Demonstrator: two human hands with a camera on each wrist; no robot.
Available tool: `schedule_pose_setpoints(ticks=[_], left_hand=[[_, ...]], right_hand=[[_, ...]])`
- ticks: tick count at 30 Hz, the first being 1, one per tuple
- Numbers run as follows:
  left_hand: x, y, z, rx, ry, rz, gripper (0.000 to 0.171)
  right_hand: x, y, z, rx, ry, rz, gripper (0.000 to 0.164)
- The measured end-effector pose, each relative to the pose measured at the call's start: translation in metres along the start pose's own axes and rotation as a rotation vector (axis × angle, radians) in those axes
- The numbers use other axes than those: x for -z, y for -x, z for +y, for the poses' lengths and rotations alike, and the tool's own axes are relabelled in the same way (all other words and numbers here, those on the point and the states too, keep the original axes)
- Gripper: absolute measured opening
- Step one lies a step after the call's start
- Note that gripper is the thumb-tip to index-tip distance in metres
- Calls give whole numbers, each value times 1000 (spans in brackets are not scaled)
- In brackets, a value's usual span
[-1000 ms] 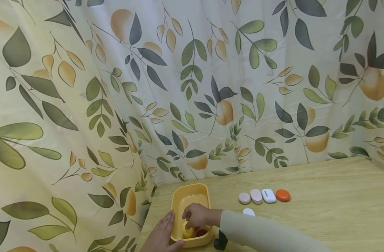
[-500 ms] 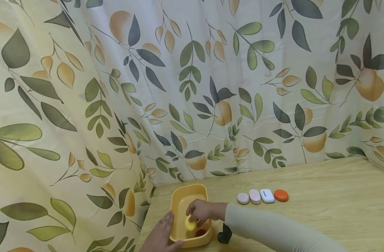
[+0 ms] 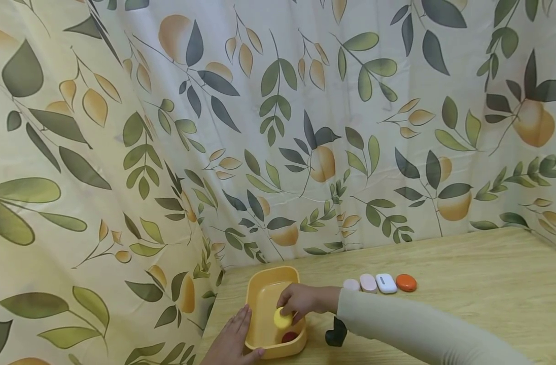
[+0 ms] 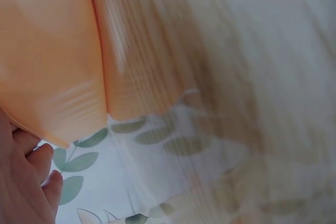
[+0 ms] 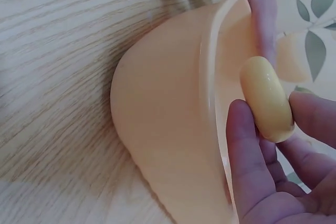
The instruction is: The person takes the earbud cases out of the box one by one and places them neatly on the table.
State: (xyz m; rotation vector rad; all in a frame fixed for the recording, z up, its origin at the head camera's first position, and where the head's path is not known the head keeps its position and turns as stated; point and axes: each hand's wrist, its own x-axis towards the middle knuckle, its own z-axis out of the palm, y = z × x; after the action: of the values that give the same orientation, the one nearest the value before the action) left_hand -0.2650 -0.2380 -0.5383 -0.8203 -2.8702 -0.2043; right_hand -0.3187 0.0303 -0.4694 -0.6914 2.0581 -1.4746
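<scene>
In the head view my right hand (image 3: pixel 296 300) pinches a small round yellow case (image 3: pixel 283 318) over the right side of a yellow plastic bin (image 3: pixel 255 284). The right wrist view shows the yellow case (image 5: pixel 266 98) between thumb and fingertips, just above the bin's rim (image 5: pixel 208 72). Inside the bin, at its near end, lies a dark red round piece (image 3: pixel 289 336). My left hand (image 3: pixel 230 337) rests along the bin's left side with fingers extended, its thumb at the near corner. In the left wrist view its fingers (image 4: pixel 39 161) lie against the bin wall (image 4: pixel 52 51).
Behind my right forearm stands a row of small cases: a pale pink one (image 3: pixel 351 285), a pink oval one (image 3: pixel 368 283), a white one (image 3: pixel 386 283) and an orange one (image 3: pixel 406 283). A black device (image 3: pixel 336 332) sits at the right wrist. Patterned curtains (image 3: pixel 278 152) border the wooden table (image 3: pixel 465 274).
My right hand has moved up and to the right inside the bin with the yellow case, uncovering more of the dark red piece. The sleeve now hides a white item. My left hand has stayed put.
</scene>
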Motion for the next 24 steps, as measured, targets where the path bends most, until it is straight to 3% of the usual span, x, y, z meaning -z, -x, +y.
schedule_pose_setpoints(ticks=[16,24], left_hand=[[0,2,3,-4,-15,28,92],[2,3,2,11,-9,-13,95]], right_hand=[[25,23,7,12,-46,5,10],[39,37,16,4,-86,23,11]])
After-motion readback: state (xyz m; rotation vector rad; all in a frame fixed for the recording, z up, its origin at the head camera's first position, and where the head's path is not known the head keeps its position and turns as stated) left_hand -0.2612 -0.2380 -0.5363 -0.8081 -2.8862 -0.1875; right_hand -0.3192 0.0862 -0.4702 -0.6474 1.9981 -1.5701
